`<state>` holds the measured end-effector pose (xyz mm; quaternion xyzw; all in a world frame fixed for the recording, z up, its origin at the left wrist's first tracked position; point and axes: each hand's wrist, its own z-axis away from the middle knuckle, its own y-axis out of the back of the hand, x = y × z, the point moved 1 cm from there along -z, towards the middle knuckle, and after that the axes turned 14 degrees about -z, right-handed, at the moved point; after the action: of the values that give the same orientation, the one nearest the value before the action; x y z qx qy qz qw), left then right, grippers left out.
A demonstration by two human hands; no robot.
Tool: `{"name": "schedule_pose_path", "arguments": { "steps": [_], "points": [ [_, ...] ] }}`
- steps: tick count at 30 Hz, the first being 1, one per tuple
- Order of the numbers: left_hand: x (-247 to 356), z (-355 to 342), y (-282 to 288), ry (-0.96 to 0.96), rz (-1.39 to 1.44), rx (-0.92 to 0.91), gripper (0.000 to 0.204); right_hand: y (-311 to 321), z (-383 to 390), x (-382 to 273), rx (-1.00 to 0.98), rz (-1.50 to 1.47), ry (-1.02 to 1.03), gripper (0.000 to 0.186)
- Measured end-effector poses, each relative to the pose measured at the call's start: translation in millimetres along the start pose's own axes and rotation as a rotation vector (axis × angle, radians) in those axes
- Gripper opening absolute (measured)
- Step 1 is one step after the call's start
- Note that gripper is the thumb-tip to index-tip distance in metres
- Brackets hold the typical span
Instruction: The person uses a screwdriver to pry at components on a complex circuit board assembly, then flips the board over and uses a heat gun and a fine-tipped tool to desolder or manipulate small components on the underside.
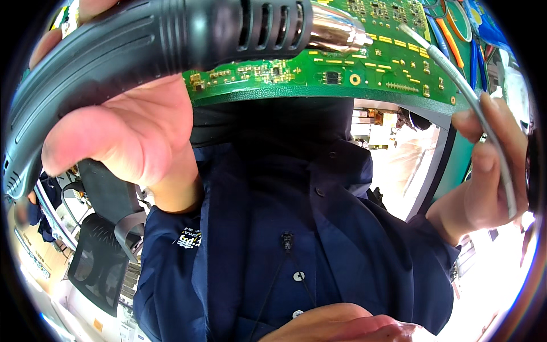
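My left hand (131,125) is closed round the black ribbed handle of a hot air gun (102,62), its fingertips showing at the upper left. The gun's shiny metal nozzle (336,31) points right, over a green circuit board (393,62). Between thumb and fingers, my right hand (493,148) pinches slim grey metal tweezers (450,65). Their tip reaches in over the board's upper right, a little apart from the nozzle. Whether the tips touch a part on the board, I cannot tell. Small chips and gold pads dot the board, whose far side is cut off.
Hand tools with orange and blue handles (453,40) lie right of the board, near a blue wrapper-like thing (493,23). The green work surface's front edge (273,97) curves below the board. A black mesh chair (99,262) stands at the lower left.
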<state>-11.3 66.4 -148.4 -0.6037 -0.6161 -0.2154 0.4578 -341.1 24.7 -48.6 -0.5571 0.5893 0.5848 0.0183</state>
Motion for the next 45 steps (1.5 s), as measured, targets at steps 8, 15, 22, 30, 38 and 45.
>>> {"name": "schedule_pose_path", "arguments": {
  "steps": [8,15,22,30,38,45],
  "points": [
    [-4,-1,9,-0.016,0.048,-0.037,0.062,-30,9,-12,-0.087,-0.087,0.097,0.025],
    [-6,-2,28,-0.065,0.191,-0.096,0.063,-34,6,-15,-0.175,-0.003,0.169,0.03],
    [-7,-3,26,-0.083,0.113,-0.105,0.066,-48,14,-11,-0.071,-0.025,0.14,0.029],
    [-8,-6,25,-0.101,0.096,-0.126,0.069,-66,28,-4,0.039,0.074,0.217,0.027],
    [-8,-5,27,-0.094,0.084,-0.155,0.071,-78,26,10,0.175,0.126,0.391,0.023],
    [3,-2,12,-0.031,0.084,-0.223,0.07,-49,10,-10,0.009,-0.093,0.11,0.021]
  ]
}}
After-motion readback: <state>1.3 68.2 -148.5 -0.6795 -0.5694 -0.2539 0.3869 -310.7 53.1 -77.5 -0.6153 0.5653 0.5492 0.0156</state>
